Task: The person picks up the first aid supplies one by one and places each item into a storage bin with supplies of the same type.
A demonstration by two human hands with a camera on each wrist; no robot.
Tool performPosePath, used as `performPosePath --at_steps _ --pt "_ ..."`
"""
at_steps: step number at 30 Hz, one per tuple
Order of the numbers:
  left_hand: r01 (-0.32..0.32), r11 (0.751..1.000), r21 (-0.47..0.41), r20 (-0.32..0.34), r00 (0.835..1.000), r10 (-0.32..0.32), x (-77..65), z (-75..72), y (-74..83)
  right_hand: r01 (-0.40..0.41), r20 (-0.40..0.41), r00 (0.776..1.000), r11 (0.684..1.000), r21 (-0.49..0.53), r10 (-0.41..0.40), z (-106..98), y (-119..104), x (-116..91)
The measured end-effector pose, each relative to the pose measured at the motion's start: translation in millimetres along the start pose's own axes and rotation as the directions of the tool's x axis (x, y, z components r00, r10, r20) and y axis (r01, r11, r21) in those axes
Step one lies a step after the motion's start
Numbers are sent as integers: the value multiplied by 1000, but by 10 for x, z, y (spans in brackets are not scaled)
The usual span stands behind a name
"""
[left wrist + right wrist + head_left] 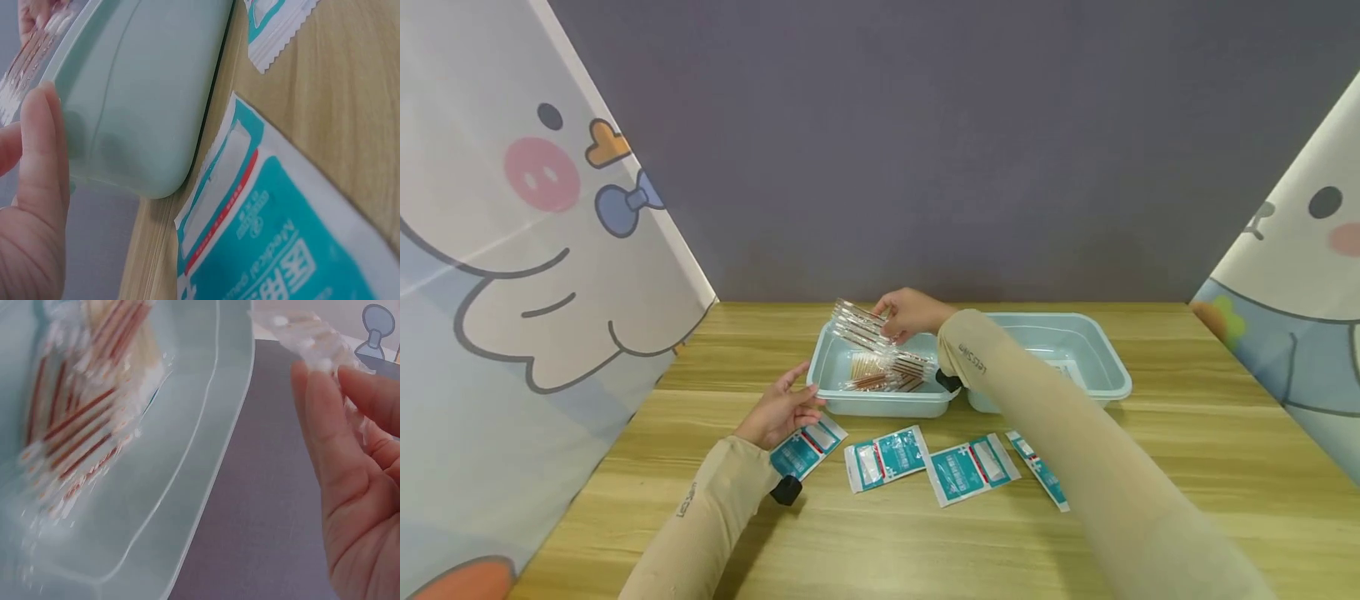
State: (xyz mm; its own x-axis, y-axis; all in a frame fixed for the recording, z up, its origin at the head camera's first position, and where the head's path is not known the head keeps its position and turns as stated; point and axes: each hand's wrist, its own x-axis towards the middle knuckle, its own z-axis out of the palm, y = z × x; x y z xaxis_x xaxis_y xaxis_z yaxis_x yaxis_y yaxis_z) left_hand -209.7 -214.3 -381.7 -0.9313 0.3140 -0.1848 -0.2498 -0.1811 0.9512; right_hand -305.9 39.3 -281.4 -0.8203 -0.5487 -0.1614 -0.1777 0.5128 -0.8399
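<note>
My right hand (916,315) is above the left light-blue plastic bin (880,406), pinching a strip of clear-wrapped cotton swabs (859,327) with brown sticks. In the right wrist view, thumb and fingers (325,406) squeeze one end of that strip. More wrapped swabs (81,434), brown and pale, lie inside the bin. At the bin's front left corner is my left hand (781,410). Its extended fingers (42,144) rest against the rim in the left wrist view, grasping nothing that I can see. Beneath the left hand lies a teal-and-white medical gauze packet (269,231).
A second light-blue bin (1108,367) stands to the right, partly behind my right forearm, with a white packet (1066,371) inside. Along the front of the bins lie more gauze packets (887,458), (973,469), (1039,471) on the wooden table (880,550). A grey panel (955,150) rises behind.
</note>
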Motion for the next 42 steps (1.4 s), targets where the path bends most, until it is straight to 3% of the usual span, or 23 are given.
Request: performPosePath --at_steps 4,11,18,24,28,33,42 --pt "-31 999 -18 53 998 32 -11 21 -9 -26 -34 999 998 -51 25 45 -8 90" --pt "40 999 5 -15 999 -40 85 123 -21 -137 -74 989 985 -102 130 94 127 173" --pt "51 999 17 -18 999 -51 127 168 -40 -186 -98 981 956 -229 168 125 249 166" --pt "54 998 25 4 999 -54 152 157 -41 -225 -113 973 942 -248 202 36 352 145" --pt "52 998 32 -4 999 -52 150 126 -28 -226 -94 974 929 -294 207 -105 322 -40" --pt "48 998 49 2 999 -48 121 78 -18 -243 -95 970 919 -311 224 -387 388 -437" --pt "43 990 138 -12 999 -41 81 40 -6 -379 -110 925 897 -228 363 -930 764 -1312"
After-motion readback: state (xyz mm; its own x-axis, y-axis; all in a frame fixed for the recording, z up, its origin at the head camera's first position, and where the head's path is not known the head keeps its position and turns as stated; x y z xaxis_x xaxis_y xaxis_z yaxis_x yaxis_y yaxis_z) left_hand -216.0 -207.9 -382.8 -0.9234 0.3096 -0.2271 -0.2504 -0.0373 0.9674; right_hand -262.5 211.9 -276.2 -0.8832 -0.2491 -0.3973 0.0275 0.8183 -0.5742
